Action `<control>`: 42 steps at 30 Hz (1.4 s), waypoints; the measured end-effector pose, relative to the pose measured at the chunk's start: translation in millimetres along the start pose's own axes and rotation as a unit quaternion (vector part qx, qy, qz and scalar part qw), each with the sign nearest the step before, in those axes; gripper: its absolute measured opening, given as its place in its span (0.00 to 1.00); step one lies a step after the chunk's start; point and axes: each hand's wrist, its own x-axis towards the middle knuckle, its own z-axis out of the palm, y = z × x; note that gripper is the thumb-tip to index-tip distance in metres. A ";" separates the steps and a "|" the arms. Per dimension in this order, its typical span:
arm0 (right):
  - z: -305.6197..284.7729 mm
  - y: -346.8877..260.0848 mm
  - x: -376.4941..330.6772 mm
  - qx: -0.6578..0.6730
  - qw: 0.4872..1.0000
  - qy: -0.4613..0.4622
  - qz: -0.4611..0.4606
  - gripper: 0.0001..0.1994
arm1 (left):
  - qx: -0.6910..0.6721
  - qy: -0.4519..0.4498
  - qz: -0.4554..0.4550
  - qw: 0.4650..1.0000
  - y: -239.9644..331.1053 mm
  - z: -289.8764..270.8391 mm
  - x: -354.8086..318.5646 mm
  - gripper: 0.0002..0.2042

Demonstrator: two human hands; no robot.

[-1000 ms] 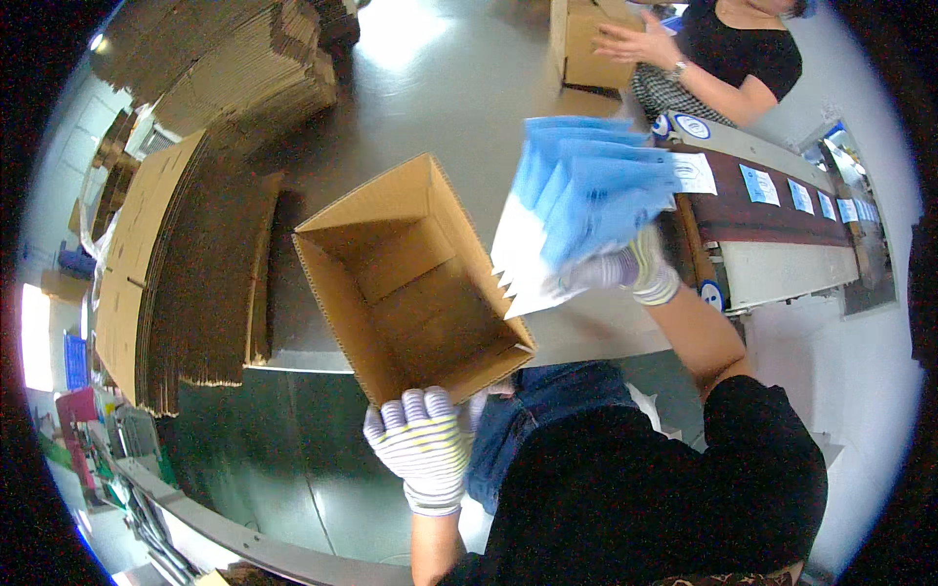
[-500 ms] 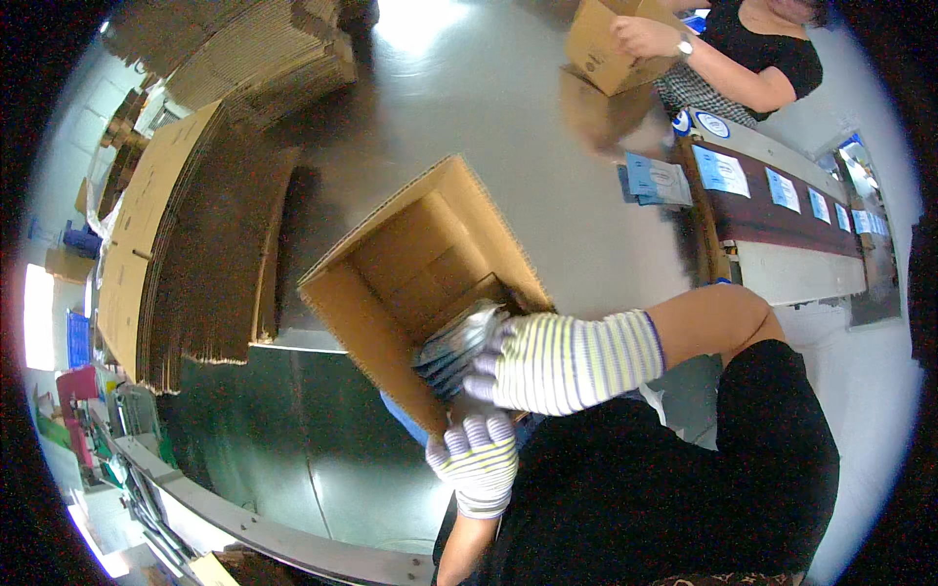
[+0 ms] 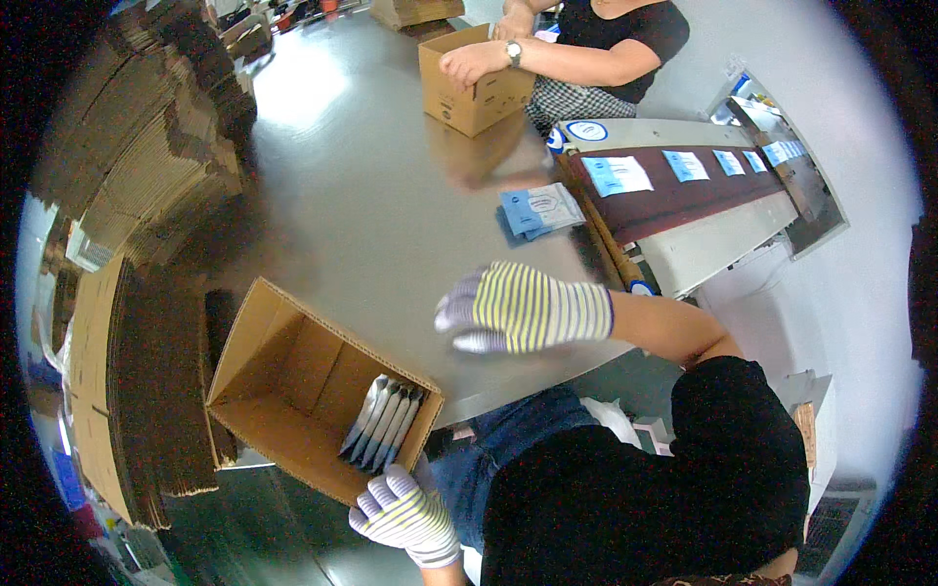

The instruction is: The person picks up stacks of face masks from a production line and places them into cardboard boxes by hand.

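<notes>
An open cardboard box point(image 3: 278, 415) stands tilted toward me at the left. Several flat blue-and-white packets point(image 3: 383, 425) stand side by side inside it, against its right wall. My left hand point(image 3: 408, 516), in a striped knit glove, grips the box's near rim with its fingers bent over the edge. My right hand point(image 3: 523, 308), gloved alike, hovers over the metal table right of the box. It holds nothing, its thumb apart from the stretched fingers. Beyond it a small pile of blue-and-white packets point(image 3: 540, 210) lies at the table's edge by the conveyor.
A dark red conveyor belt point(image 3: 674, 200) on the right carries more packets in a row. Flattened cardboard stacks point(image 3: 161, 391) line the left side of the metal table point(image 3: 362, 225). Across the table, a co-worker's hand point(image 3: 474, 66) rests on another box point(image 3: 476, 103).
My right hand has come out of the box and moved to the table's right side. My view has turned right. The packets inside the box now show uncovered.
</notes>
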 end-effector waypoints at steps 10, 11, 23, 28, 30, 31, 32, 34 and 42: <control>-50.5 143.1 -28.5 -0.152 0.960 -0.061 0.225 0.21 | -0.002 -0.049 0.009 0.999 -11.7 -4.4 -27.3 0.17; -58.2 152.2 -28.3 -0.156 0.963 -0.041 0.215 0.22 | -0.007 -0.030 0.010 0.999 -11.5 -3.8 -26.7 0.17; -112.1 237.1 -53.8 -0.140 0.886 -0.292 0.332 0.21 | -0.030 -0.012 0.007 0.999 -14.5 -0.9 -24.8 0.13; -90.6 291.6 -74.3 -0.160 0.854 -0.420 0.263 0.20 | -0.054 0.005 0.012 0.998 -10.9 1.4 -15.4 0.14; -71.5 319.4 -107.1 -0.178 0.833 -0.419 0.315 0.13 | -0.057 0.036 0.022 0.997 -9.1 7.1 -10.7 0.14; -65.4 319.8 -109.8 -0.176 0.834 -0.420 0.312 0.13 | -0.054 0.033 0.021 0.998 -8.6 9.0 -10.9 0.14; -52.8 311.9 -106.8 -0.185 0.815 -0.419 0.355 0.09 | -0.050 0.017 0.015 0.999 -9.0 9.8 -11.9 0.14; -26.6 273.5 -115.4 -0.071 0.879 -0.370 0.291 0.11 | -0.050 0.015 0.019 0.998 -9.1 11.2 -8.6 0.14; -1.1 31.7 -108.7 -0.241 0.880 -0.184 0.365 0.40 | -0.090 0.079 0.039 0.992 20.3 17.1 33.6 0.15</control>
